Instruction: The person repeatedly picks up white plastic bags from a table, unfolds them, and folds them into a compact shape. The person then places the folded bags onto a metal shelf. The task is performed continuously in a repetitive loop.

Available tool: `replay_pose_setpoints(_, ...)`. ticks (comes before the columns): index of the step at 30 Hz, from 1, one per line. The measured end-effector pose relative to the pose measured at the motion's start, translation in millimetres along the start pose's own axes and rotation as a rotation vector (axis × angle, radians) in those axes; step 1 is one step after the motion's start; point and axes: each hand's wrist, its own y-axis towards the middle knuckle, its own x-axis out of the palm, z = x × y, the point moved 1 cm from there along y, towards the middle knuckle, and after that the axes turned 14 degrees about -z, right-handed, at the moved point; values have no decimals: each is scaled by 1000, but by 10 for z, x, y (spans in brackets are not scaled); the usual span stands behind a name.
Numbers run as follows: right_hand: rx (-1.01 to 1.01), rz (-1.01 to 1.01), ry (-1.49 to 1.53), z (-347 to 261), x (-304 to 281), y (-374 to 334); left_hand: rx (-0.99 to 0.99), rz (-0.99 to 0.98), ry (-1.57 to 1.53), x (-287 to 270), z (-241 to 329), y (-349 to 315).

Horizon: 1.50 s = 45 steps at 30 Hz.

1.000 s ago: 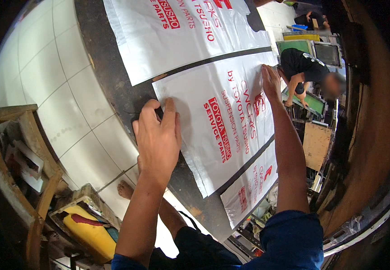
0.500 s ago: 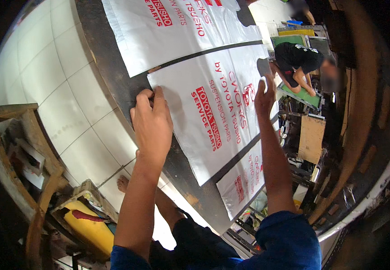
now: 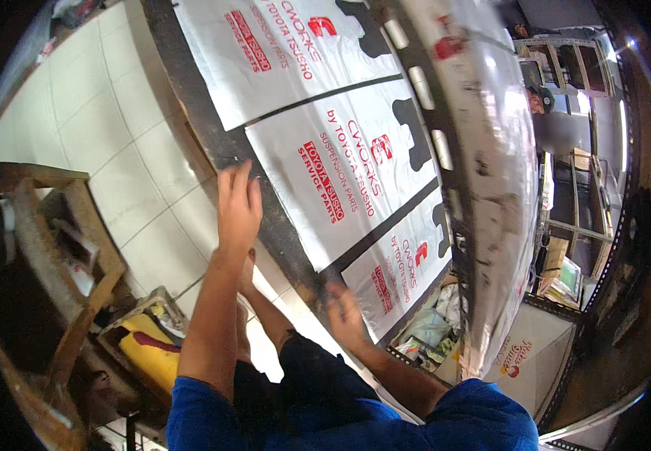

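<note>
While a second ago both hands lay on the middle white sheet [image 3: 348, 165], I now see them both off its printed face. The left hand [image 3: 240, 207] has drawn away to the near side, fingers straight and holding nothing, just beside the sheet's edge and over the rim of the dark table [image 3: 279, 225]. The right hand [image 3: 346, 312] has left the far edge and come back to the table's near side, close to the corner of the lower sheet [image 3: 401, 263]. Its fingers are loosely apart with nothing seen in them; motion blurs them, so I can't be sure whether they touch that sheet.

The middle sheet lies flat between the lower sheet and the upper sheet [image 3: 288, 52], a narrow dark gap showing on either side. Its notched far edge, partly covered by the right hand before, is now exposed. My view has swung too: a long, stained pale panel [image 3: 491, 188] has come in along the far side, with a person in a dark cap [image 3: 540, 98] beyond it.

For room, I have a bare table strip along the near edge, then the tiled floor [image 3: 152, 165]. The far side is tighter, the panel standing close behind the sheets.
</note>
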Motion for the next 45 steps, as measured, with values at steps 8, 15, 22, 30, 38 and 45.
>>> replay_pose_setpoints(8,-81,-413,205,-575,523,-571,-279,-13,138,-832,519,-1897)
replay_pose_setpoints(15,-101,-493,-190,-756,408,290,-560,-129,157,-1610,904,-2160)
replay_pose_setpoints(22,-35,-628,-285,-1358,228,1439,-388,-50,141,-2730,1500,-1487)
replay_pose_setpoints(30,-109,-854,132,-2420,340,3107,-492,257,139,-3691,2152,-1215)
replay_pose_setpoints(38,-170,-915,50,-3222,434,4011,-515,638,289,-4654,2386,-973)
replay_pose_setpoints(45,-355,-985,-425,-3427,601,4409,-484,697,287,-5407,2301,-463)
